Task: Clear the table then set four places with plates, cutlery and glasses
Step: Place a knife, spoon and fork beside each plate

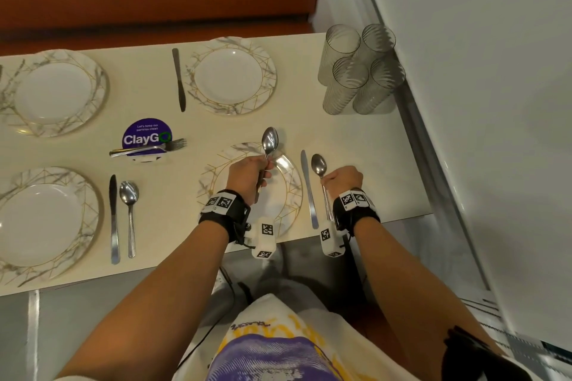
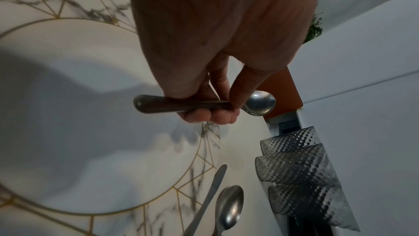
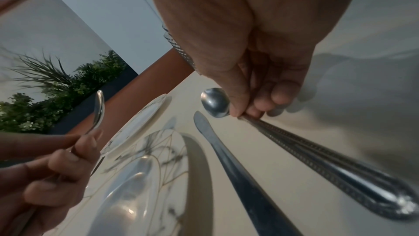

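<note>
Four marbled plates lie on the cream table (image 1: pixel 365 145). Above the near right plate (image 1: pixel 291 195) my left hand (image 1: pixel 247 175) grips a spoon (image 1: pixel 269 141) by its handle, bowl pointing away; the same spoon (image 2: pixel 260 103) shows in the left wrist view. To the right of that plate lies a knife (image 1: pixel 308 189). Beside it my right hand (image 1: pixel 342 178) pinches a second spoon (image 1: pixel 318 165) at the neck, its handle (image 3: pixel 340 173) lying along the table. Several ribbed glasses (image 1: pixel 360 68) stand grouped at the far right.
A fork (image 1: pixel 148 148) lies on a purple ClayGo sticker (image 1: pixel 145 133) mid-table. The near left plate (image 1: pixel 46 223) has a knife (image 1: pixel 114 219) and spoon (image 1: pixel 130 213) beside it; a knife (image 1: pixel 179 80) lies left of the far right plate (image 1: pixel 230 76). A white wall (image 1: pixel 479 102) borders the right edge.
</note>
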The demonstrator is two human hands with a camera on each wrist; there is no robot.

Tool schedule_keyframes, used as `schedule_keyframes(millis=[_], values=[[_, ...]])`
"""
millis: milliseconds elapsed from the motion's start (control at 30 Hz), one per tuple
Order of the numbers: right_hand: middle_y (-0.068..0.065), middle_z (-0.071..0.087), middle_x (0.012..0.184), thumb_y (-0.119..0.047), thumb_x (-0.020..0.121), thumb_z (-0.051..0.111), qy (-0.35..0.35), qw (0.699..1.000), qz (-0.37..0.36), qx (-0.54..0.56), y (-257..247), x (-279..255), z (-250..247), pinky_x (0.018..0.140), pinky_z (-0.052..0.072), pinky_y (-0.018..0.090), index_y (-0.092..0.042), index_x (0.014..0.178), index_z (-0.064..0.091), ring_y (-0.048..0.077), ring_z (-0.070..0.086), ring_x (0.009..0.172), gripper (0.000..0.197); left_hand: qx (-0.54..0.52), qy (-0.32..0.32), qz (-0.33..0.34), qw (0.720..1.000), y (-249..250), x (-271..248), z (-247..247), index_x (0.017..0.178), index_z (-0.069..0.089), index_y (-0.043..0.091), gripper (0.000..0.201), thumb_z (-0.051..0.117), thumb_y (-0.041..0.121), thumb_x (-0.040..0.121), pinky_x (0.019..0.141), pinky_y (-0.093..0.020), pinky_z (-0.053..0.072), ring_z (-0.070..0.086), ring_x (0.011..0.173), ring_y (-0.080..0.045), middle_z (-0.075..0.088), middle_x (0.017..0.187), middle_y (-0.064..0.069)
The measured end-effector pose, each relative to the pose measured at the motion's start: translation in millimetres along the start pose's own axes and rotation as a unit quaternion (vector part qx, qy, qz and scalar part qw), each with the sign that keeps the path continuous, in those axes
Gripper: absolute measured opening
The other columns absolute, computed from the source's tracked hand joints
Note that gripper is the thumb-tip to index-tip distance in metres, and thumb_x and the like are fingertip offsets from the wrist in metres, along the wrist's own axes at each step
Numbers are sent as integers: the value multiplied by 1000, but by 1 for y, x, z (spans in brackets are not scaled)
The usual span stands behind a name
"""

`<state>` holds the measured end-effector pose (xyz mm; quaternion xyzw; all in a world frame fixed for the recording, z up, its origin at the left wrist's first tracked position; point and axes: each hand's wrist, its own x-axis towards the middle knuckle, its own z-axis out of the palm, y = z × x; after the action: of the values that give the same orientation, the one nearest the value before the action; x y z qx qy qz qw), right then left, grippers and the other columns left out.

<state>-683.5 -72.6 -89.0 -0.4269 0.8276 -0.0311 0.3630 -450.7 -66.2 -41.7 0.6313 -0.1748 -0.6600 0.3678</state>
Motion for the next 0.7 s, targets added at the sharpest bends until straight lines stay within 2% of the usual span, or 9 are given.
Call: schedule_keyframes(millis=[67, 200, 300, 367, 400, 500, 567, 633, 700], values=[[6, 77, 90, -21, 85, 75, 0, 1000, 6, -14, 1, 3, 1, 41, 32, 15, -6, 90, 81, 6, 51, 54, 17, 0, -1, -1, 1000, 0, 0, -1, 104, 73, 3, 17, 57, 7, 99, 55, -24, 43, 58, 64, -12, 70, 84, -6], [7, 77, 90, -20, 86, 73, 2, 999, 2, -35, 1, 3, 3, 42, 33, 15, -5, 89, 80, 6, 50, 53, 17, -5, 3, -1, 1000, 3, 0, -2, 101, 74, 4, 17, 57, 5, 98, 56, -24, 44, 59, 64, -13, 72, 80, -5], [6, 77, 93, -21, 87, 73, -2, 999, 0, -50, -1, 0, 1, 43, 32, 14, -7, 92, 80, 11, 62, 66, 16, -8, 3, 7, 1000, 2, 0, -6, 99, 74, 6, 15, 59, 3, 98, 61, -26, 49, 63, 67, -15, 73, 80, -4], [5, 77, 94, -23, 88, 74, -2, 998, -4, -57, -2, -2, -1, 49, 38, 15, -7, 93, 80, 16, 70, 80, 18, -15, -1, 11, 1000, 3, -2, -8, 99, 73, 7, 14, 60, 1, 99, 62, -26, 52, 64, 67, -15, 73, 79, -4], [5, 78, 94, -23, 88, 74, -1, 998, -6, -60, -3, -3, -1, 56, 44, 16, -7, 93, 80, 17, 70, 82, 18, -18, -3, 13, 1000, 3, -3, -9, 99, 72, 6, 13, 60, 1, 99, 61, -25, 54, 65, 67, -14, 73, 80, -4], [6, 78, 94, -23, 88, 74, 10, 998, -12, -61, -3, -4, 1, 69, 51, 20, -7, 94, 80, 15, 67, 76, 18, -26, -8, 18, 999, 3, -3, -11, 110, 70, 0, 14, 59, 0, 100, 61, -24, 58, 65, 69, -16, 70, 85, -8], [7, 78, 92, -22, 88, 74, 20, 998, -13, -63, -4, -6, 1, 75, 56, 23, -6, 92, 80, 18, 70, 79, 18, -26, -8, 19, 999, 2, -3, -13, 117, 68, -3, 19, 60, 0, 100, 64, -27, 60, 65, 71, -18, 69, 88, -10], [8, 77, 89, -20, 90, 70, 36, 998, -18, -57, -5, -9, -1, 76, 60, 27, -4, 89, 79, 21, 72, 80, 18, -27, -10, 19, 999, 3, -4, -15, 114, 69, -2, 16, 61, 1, 100, 67, -29, 62, 66, 73, -19, 69, 89, -10], [7, 76, 86, -16, 92, 65, 55, 997, -39, -31, -9, -14, -4, 71, 56, 25, -4, 83, 78, 22, 71, 79, 19, -27, -14, 20, 999, 5, -7, -17, 108, 71, 2, 12, 61, 2, 100, 69, -30, 62, 66, 74, -19, 69, 89, -9]])
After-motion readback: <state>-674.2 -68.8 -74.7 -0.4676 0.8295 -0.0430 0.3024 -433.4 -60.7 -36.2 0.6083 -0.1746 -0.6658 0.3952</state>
